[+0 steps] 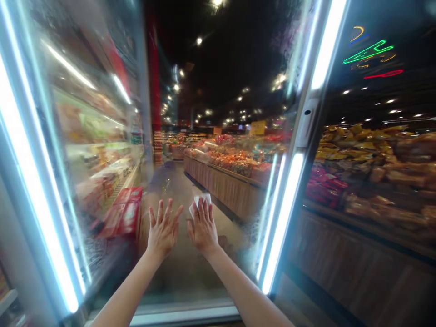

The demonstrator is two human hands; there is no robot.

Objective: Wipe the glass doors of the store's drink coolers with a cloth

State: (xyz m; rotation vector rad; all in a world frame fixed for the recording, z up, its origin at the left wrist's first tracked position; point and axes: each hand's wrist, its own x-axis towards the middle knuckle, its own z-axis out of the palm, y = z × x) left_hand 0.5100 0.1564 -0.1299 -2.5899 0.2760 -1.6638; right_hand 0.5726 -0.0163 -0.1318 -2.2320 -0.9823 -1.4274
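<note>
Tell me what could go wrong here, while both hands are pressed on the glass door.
1. The glass door looks fogged and wet, so the flat left hand might slip on it.
2. The right hand only presses the white cloth with spread fingers; the cloth may slide out and fall.
3. Both hands push on the door, which seems to stand open, so it may swing away.

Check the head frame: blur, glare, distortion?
Head view: left hand and right hand on cloth fairly sharp; shelves and snack bins motion-blurred; LED strips clip to white; glass fogged; neon streaks top right; door frame bowed by wide lens.
</note>
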